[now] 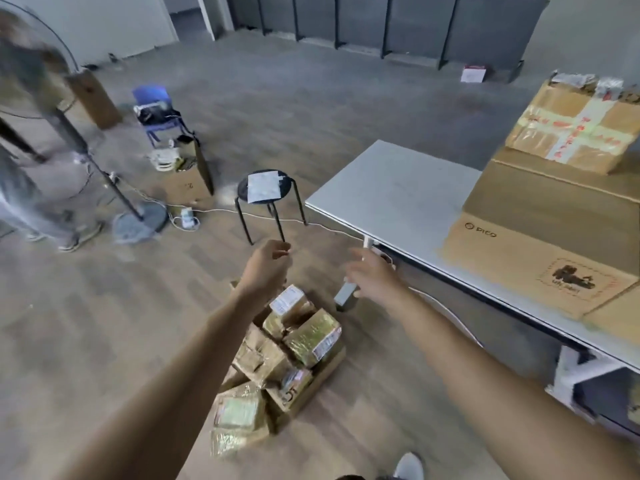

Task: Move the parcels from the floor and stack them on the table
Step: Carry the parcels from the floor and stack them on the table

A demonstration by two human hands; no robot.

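Reaching out with both bare arms above the heap of parcels (287, 358), which is lying on the wooden floor (104, 323) near the corner leg of the table (398, 195), touched by neither hand. Carrying the left hand (268, 263) with fingers loosely curled and gripping nothing. Carrying the right hand (372, 271) blurred, fingers seemingly straight and a little spread, also holding nothing.

Judging this as the reach down for a parcel, with stacking not yet begun from this heap. Going best for a top piece, either the white-labelled parcel (289, 301) or the gold-wrapped parcel (313, 337), so as not to be tipping the tilted ones beneath. Pressing palms on opposite faces rather than pinching a corner, the glossy wrap probably being slippery. Setting it flat on the bare white top, beside the large cardboard box (540, 216), edges squared, and saving broader pieces for the bottom of the stack.

Showing small blocky cartons, bound in shiny yellowish tape, crinkled and catching light, with paper labels, piled askew at odd angles. Showing a smooth matte tabletop on a pale frame. Showing plain brown corrugated board on the large box, and on the taped box (575, 129) sitting above it, crossed with clear tape printed in red.
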